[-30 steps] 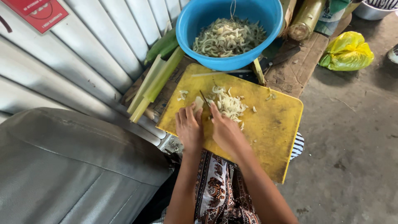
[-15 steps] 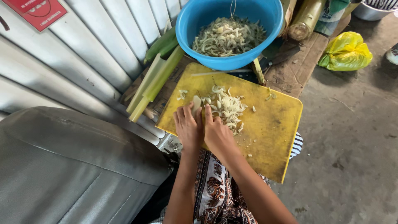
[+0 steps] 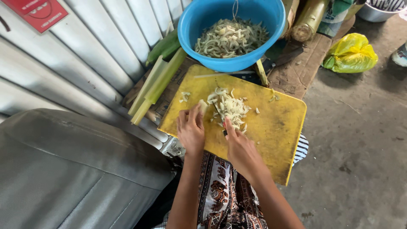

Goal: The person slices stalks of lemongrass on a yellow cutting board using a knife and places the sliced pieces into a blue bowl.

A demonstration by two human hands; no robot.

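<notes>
Frankly, your left hand (image 3: 190,130) pinned a pale stalk piece (image 3: 203,106) on the yellow cutting board (image 3: 275,127) just beside the knife (image 3: 219,115) clenched in your right hand (image 3: 239,146) (fingertips close), so a slip risked a cut.

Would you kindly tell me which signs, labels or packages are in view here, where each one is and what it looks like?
Sign: top left, fixed on the corrugated metal wall; a tilted red rectangle with pale markings, partly cut off by the frame.
Plastic bag: upper right on the ground beside the cardboard; crumpled, bright yellow with green.
Printed package: top edge, right of the blue bowl; green and pale, mostly out of frame.
</notes>
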